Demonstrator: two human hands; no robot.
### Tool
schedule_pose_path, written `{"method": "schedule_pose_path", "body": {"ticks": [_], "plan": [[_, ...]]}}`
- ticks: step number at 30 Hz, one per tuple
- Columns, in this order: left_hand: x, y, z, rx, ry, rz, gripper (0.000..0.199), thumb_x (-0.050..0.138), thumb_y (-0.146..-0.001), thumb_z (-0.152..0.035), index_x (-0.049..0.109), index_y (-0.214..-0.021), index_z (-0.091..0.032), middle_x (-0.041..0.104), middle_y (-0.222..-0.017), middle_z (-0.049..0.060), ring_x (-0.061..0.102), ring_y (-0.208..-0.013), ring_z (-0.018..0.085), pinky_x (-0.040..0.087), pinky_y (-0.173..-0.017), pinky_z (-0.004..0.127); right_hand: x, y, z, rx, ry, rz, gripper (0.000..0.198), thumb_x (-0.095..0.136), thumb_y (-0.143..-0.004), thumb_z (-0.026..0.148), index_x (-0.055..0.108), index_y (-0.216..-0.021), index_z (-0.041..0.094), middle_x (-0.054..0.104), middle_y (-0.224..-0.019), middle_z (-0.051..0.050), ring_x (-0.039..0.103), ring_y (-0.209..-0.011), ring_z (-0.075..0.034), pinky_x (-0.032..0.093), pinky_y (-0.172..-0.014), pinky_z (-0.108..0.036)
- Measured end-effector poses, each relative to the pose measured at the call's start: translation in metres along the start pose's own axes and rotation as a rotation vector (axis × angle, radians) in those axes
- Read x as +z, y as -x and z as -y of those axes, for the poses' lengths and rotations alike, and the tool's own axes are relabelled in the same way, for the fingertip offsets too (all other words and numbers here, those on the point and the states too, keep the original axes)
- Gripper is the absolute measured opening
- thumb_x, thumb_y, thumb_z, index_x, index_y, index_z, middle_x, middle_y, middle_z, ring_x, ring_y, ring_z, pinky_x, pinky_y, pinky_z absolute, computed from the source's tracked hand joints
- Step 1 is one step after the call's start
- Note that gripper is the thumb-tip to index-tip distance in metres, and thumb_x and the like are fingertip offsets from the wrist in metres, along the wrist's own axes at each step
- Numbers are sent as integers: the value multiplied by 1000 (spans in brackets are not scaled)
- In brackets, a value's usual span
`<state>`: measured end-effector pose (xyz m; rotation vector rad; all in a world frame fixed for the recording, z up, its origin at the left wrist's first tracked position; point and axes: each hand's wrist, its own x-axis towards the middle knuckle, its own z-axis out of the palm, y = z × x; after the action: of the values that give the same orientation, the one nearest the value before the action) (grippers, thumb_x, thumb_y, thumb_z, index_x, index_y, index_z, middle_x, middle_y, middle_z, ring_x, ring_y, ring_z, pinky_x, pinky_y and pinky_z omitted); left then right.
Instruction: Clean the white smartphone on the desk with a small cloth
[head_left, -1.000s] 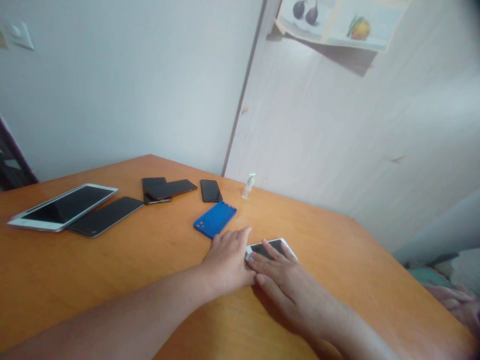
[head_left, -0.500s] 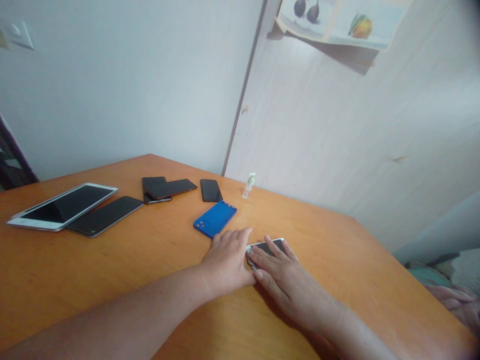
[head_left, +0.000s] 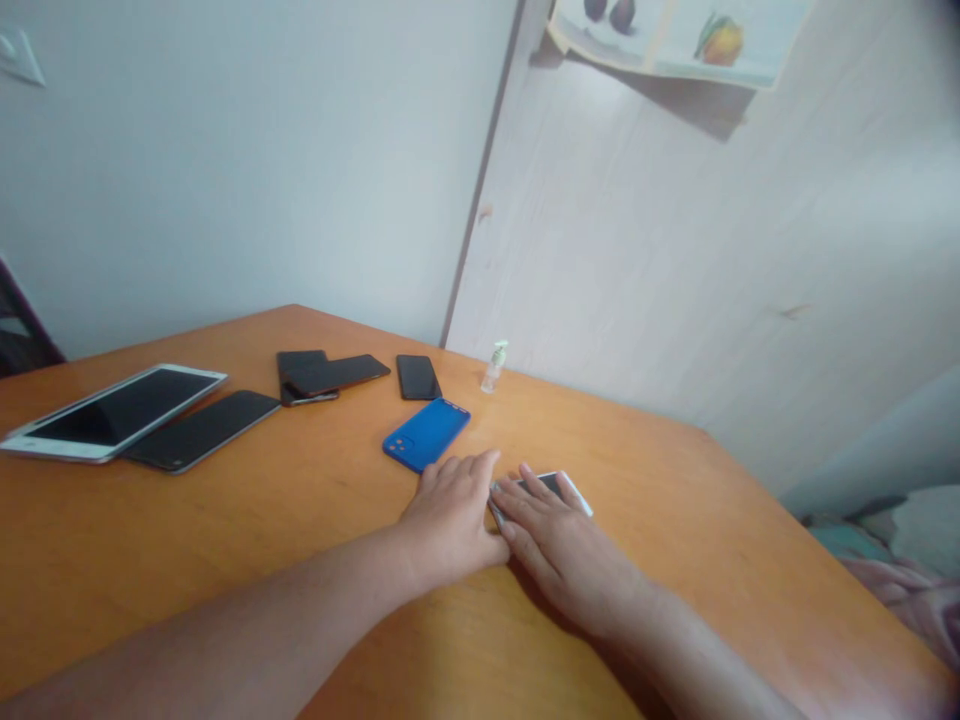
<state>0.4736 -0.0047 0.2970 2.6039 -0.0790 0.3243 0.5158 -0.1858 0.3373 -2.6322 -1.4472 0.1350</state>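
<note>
A white-framed phone (head_left: 552, 485) with a dark screen lies on the table, partly hidden under my right hand (head_left: 564, 545). That hand rests flat across the screen, its fingers spread; whether anything thin is under them cannot be seen. At the phone's left end is my left hand (head_left: 454, 515), thumb by the near corner and forefinger by the far one, bracing that end between them. Just beyond my left fingertips lies a blue phone case (head_left: 428, 435), with camera holes at its left end.
Farther back stands a small clear pump bottle (head_left: 493, 367), right of a black phone (head_left: 418, 377). Two dark phones (head_left: 341, 374) overlap to the left. A white tablet (head_left: 116, 411) and a dark tablet-like device (head_left: 206, 430) lie at the far left. Walls border the wooden table (head_left: 675, 520).
My right hand has slid slightly left over the phone, baring more of its right end. My left hand keeps its place at the phone's end. The view has shifted a little.
</note>
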Motion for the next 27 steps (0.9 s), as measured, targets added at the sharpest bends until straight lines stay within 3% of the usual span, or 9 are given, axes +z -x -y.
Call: {"method": "schedule_pose_path", "body": {"ticks": [8, 14, 21, 23, 27], "plan": [[-2, 0, -2, 17, -19, 0, 81, 71, -68, -50, 43, -137, -17, 60, -127, 14, 52, -121, 35, 39, -102, 48, 11, 0, -34, 369, 133, -59, 53, 24, -103, 41, 44, -148, 21, 43, -154, -8, 15, -149, -37, 7, -113, -72], [-4, 0, -3, 32, -23, -9, 59, 65, -74, -48, 53, -125, -20, 63, -120, 12, 55, -116, 33, 42, -96, 44, 6, 2, -11, 86, -31, 1, 50, 24, -104, 43, 40, -149, 30, 38, -157, -2, 19, -149, -29, 11, -118, -63], [-5, -1, -2, 37, -54, 15, 61, 71, -69, -48, 55, -122, -21, 63, -114, 10, 54, -115, 33, 41, -95, 43, 13, -2, -42, 444, 71, -74, 52, 24, -104, 41, 41, -149, 22, 40, -155, -7, 17, -149, -35, 7, -113, -72], [-6, -1, -1, 49, -74, 21, 55, 69, -71, -49, 58, -118, -22, 62, -111, 9, 54, -113, 32, 41, -94, 42, 15, -2, -35, 404, 53, -74, 53, 25, -103, 41, 40, -149, 21, 38, -157, -8, 18, -149, -34, 7, -114, -70], [-8, 0, -2, 65, -93, 47, 46, 65, -76, -52, 62, -115, -26, 62, -106, 7, 55, -109, 30, 42, -89, 40, 13, 2, -17, 192, -18, -24, 52, 27, -103, 44, 38, -151, 25, 35, -158, -5, 18, -150, -28, 8, -118, -62]]}}
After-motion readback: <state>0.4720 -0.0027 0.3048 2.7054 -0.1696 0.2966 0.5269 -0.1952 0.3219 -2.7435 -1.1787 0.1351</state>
